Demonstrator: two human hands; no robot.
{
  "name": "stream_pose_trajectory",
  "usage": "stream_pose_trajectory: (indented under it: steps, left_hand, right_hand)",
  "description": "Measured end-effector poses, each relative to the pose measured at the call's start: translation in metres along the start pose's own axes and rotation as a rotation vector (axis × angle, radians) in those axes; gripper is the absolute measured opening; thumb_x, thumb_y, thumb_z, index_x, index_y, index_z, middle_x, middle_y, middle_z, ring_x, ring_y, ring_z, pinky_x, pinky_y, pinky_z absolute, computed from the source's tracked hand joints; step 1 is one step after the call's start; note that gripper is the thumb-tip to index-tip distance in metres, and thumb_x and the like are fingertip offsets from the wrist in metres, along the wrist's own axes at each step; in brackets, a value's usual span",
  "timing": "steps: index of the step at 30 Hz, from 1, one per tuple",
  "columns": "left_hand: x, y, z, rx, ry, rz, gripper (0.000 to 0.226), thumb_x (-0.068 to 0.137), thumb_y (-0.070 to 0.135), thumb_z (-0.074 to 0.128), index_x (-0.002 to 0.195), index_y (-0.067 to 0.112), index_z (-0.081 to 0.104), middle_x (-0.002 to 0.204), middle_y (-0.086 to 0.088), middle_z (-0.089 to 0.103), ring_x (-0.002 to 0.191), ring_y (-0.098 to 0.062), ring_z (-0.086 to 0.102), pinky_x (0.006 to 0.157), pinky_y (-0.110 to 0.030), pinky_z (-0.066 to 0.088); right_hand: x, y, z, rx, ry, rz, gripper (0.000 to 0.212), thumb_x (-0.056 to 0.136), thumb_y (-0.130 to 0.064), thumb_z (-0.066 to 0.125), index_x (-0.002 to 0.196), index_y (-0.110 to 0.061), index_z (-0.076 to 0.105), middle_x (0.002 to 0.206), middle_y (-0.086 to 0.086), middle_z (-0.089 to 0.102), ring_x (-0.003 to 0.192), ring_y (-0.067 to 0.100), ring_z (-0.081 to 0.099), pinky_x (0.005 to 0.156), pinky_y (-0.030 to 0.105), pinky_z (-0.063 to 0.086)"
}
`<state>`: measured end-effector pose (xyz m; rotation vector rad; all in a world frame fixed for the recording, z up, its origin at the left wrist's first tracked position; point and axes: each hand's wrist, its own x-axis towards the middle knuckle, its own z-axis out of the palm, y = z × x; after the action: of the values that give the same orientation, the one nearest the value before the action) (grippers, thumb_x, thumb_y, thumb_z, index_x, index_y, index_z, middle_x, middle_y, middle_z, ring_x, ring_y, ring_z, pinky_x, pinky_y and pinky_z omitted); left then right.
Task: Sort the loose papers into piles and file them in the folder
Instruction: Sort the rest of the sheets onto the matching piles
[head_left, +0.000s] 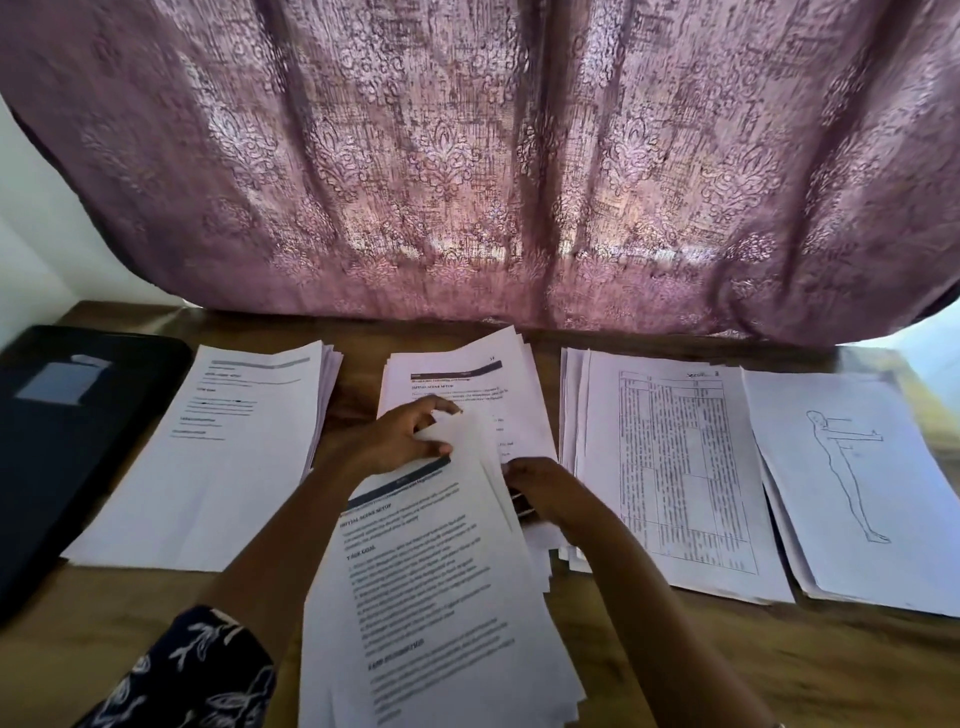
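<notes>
A thick stack of printed sheets (441, 613) is lifted toward me at the table's middle. My left hand (400, 441) pinches the top corner of its upper sheet between thumb and fingers. My right hand (545, 491) reaches under the stack's right edge, its fingers curled round the sheets and partly hidden. Behind the hands lies a middle pile of text pages (467, 374). A left pile (228, 452), a pile topped by a table page (680, 467) and a pile topped by a figure drawing (852, 483) lie flat. A dark folder (67, 447) rests closed at the far left.
A wooden table (779, 665) carries everything. A purple patterned curtain (478, 171) hangs along the table's back edge. A white wall (36, 218) shows at the left. My left forearm wears a dark flowered sleeve (187, 670).
</notes>
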<state>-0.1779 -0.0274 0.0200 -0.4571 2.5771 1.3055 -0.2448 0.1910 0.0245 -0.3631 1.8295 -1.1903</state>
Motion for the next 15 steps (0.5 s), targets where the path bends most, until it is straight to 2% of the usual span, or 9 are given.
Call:
stream_pose_trajectory:
  steps: [2,4,5,7,9,12,15]
  left_hand:
    - [-0.001,-0.003,0.004,0.117,-0.036,-0.006,0.047,0.090,0.028,0.066,0.134,0.026,0.047,0.122,0.013,0.045,0.109,-0.007,0.046,0.072,-0.003,0.037]
    - [0.003,-0.005,0.006,0.168,0.035,0.036,0.049,0.086,0.037,0.068,0.131,0.023,0.051,0.122,0.013,0.050,0.110,-0.009,0.051,0.078,-0.013,0.043]
    - [0.007,-0.007,0.005,0.147,0.131,0.069,0.050,0.083,0.042,0.069,0.127,0.022,0.056,0.122,0.008,0.057,0.110,-0.014,0.056,0.082,-0.021,0.046]
    - [0.020,-0.008,0.004,0.149,0.367,0.088,0.047,0.083,0.046,0.067,0.121,0.019,0.062,0.120,-0.002,0.063,0.109,-0.023,0.057,0.089,-0.032,0.048]
    - [0.034,-0.001,0.008,0.267,0.519,0.097,0.038,0.089,0.042,0.063,0.119,0.018,0.064,0.125,-0.006,0.062,0.114,-0.026,0.054,0.095,-0.038,0.044]
    - [0.054,0.008,0.021,0.346,0.546,0.117,0.031,0.092,0.035,0.061,0.120,0.021,0.063,0.128,-0.004,0.060,0.116,-0.025,0.052,0.097,-0.036,0.040]
    - [0.066,0.000,0.033,0.182,0.544,0.052,0.037,0.094,0.045,0.053,0.125,0.026,0.058,0.131,0.001,0.059,0.117,-0.021,0.053,0.102,-0.037,0.044]
  right_hand:
    - [0.006,-0.009,-0.010,-0.144,0.055,-0.032,0.015,0.098,-0.015,0.051,0.098,-0.005,0.062,0.086,0.009,0.066,0.071,0.021,0.065,0.068,0.029,0.055]
    - [0.016,-0.019,-0.021,-0.255,0.113,-0.098,0.013,0.096,-0.013,0.055,0.101,-0.005,0.062,0.085,0.010,0.067,0.065,0.017,0.063,0.063,0.024,0.053]
    - [0.024,-0.024,-0.026,-0.350,0.183,-0.164,0.011,0.095,-0.013,0.057,0.101,-0.007,0.063,0.087,0.009,0.069,0.065,0.014,0.063,0.061,0.020,0.052]
    - [0.043,-0.033,-0.033,-0.487,0.429,-0.301,0.010,0.093,-0.015,0.060,0.100,-0.011,0.065,0.095,0.006,0.071,0.074,0.013,0.065,0.066,0.018,0.048]
    - [0.065,-0.038,-0.039,-0.446,0.641,-0.363,0.019,0.090,-0.021,0.065,0.107,-0.014,0.064,0.104,0.002,0.070,0.089,0.016,0.065,0.077,0.022,0.048]
    - [0.091,-0.046,-0.045,-0.368,0.641,-0.376,0.039,0.085,-0.027,0.071,0.120,-0.017,0.057,0.119,0.001,0.065,0.104,0.018,0.062,0.089,0.031,0.049]
    - [0.101,-0.043,-0.042,-0.428,0.581,-0.435,0.036,0.087,-0.018,0.069,0.121,-0.014,0.057,0.120,0.006,0.063,0.104,0.022,0.061,0.087,0.030,0.049]
